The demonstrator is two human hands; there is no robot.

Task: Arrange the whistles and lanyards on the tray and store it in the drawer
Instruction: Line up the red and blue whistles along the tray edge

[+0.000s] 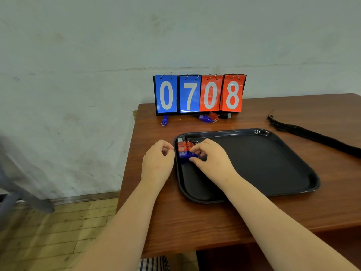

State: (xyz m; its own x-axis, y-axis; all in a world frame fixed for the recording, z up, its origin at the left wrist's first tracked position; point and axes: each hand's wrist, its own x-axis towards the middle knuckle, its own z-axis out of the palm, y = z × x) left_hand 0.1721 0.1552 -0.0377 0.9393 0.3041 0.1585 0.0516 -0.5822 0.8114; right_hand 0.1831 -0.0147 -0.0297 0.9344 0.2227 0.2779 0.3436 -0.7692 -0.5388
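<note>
A black tray [273,163] lies on the brown table. In its far left corner a row of whistles stands side by side: a black one, red ones [182,146] and a blue one [183,154] nearest me. My right hand [211,155] pinches the blue whistle in the tray. My left hand [158,161] hovers just outside the tray's left rim, fingers curled with nothing in them. A lone blue whistle [165,119] lies by the scoreboard's left end. A blue, a red and a black whistle [210,117] lie under the scoreboard. A bundle of black lanyards [312,135] stretches across the table's right.
A flip scoreboard [199,94] reading 0708 stands at the table's back edge against the wall. The table's left edge [129,163] drops to a wooden floor. A blurred grey shape [17,188] is at the far left.
</note>
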